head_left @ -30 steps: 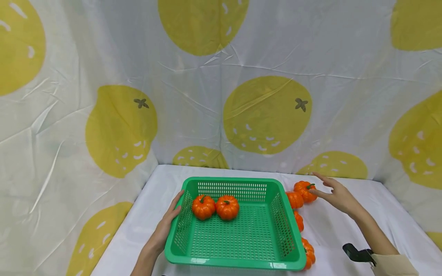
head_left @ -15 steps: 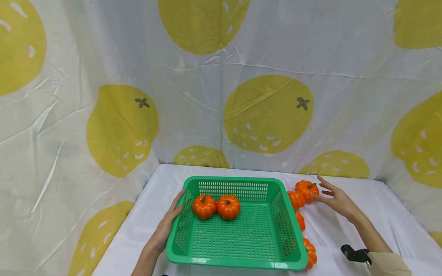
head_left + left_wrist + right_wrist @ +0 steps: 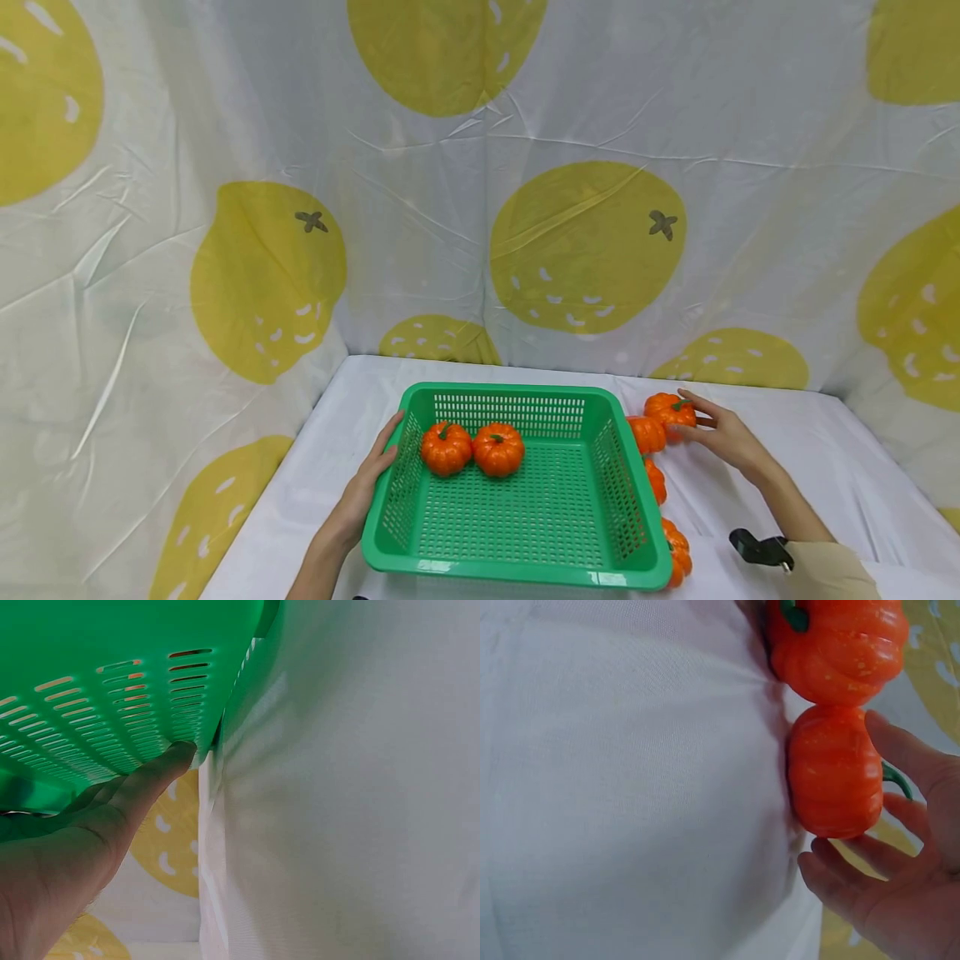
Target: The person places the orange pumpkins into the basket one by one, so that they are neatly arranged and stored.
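Observation:
My left hand (image 3: 358, 490) rests along the left side of a green plastic basket (image 3: 512, 579). In the left wrist view its thumb (image 3: 161, 771) lies straight against the slotted outer wall. At the back right, my right hand (image 3: 733, 440) is spread around a small orange toy pumpkin (image 3: 666, 408) with a green stem. Seen from the right wrist, the thumb is at that pumpkin's (image 3: 835, 776) upper side and the fingers reach below it, loosely bent; firm contact is not plain. Two more pumpkins, a left one (image 3: 446, 450) and a right one (image 3: 498, 451), sit inside the basket.
Several other pumpkins line the basket's right outer side: one at the back (image 3: 647, 434), one midway (image 3: 655, 481), one near the front (image 3: 677, 552), partly hidden by the rim. A white cloth (image 3: 757, 492) covers the table. Lemon-print curtains (image 3: 420, 250) hang behind and at the sides.
My right hand first drew slightly right of the back pumpkin, then moved in to the left around it. My left hand and the basket stay in place; the view shifts slightly.

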